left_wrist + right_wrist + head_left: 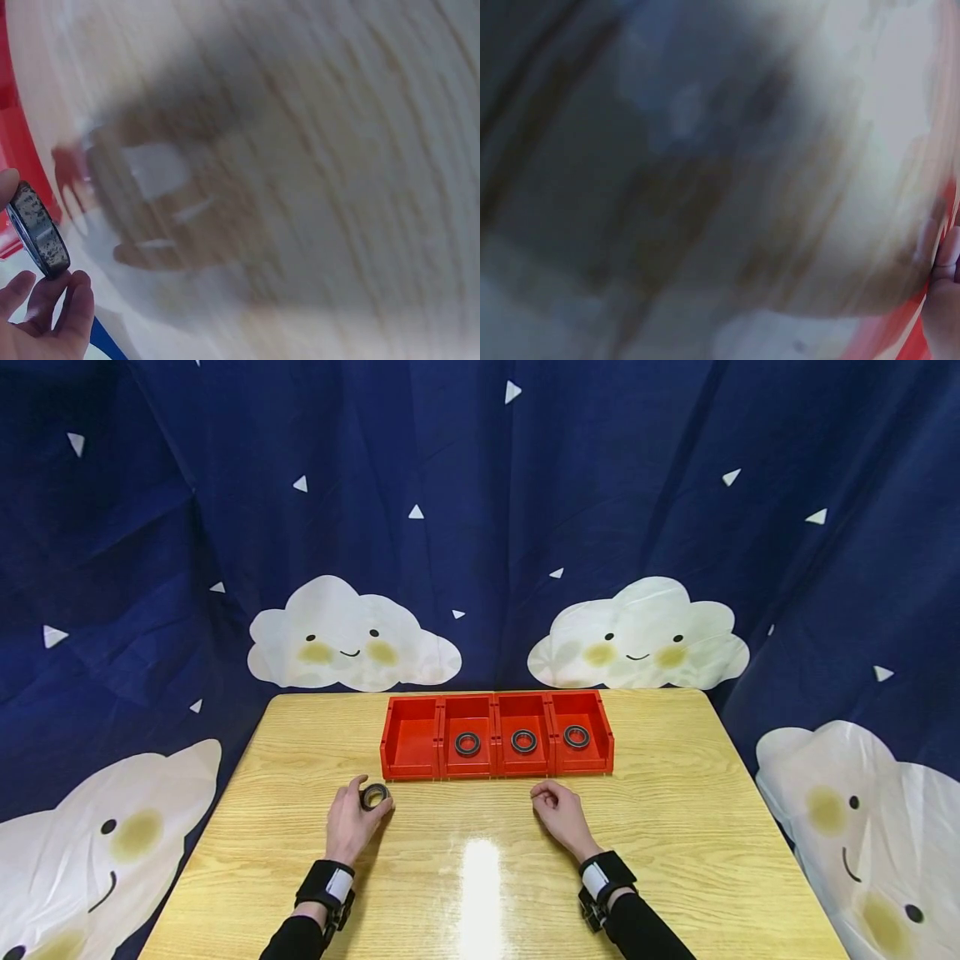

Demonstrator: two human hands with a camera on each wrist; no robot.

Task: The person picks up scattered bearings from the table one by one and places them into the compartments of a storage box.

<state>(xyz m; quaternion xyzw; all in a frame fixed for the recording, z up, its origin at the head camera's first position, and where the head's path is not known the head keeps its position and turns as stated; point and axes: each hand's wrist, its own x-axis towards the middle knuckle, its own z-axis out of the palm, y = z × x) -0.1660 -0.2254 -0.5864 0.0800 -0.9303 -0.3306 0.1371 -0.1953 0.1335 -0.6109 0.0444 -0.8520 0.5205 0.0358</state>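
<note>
In the head view my left hand (350, 823) pinches a black-rimmed ball bearing (375, 786) between thumb and fingers, just in front of the leftmost red bin (415, 727). The left wrist view shows that bearing (39, 231) edge-on, its shiny metal outer side facing the camera, between thumb and fingertips. My right hand (562, 814) rests on the table in front of the bins, its fingers loosely curled and holding nothing. Only part of the right hand (945, 300) appears at the right edge of the right wrist view.
Several red bins stand joined in a row on the wooden table (667, 835). Three similar bearings lie in them, one each in the second bin (467, 734), the third (523, 732) and the rightmost (576, 727). A dark blue curtain (480, 527) with clouds hangs behind.
</note>
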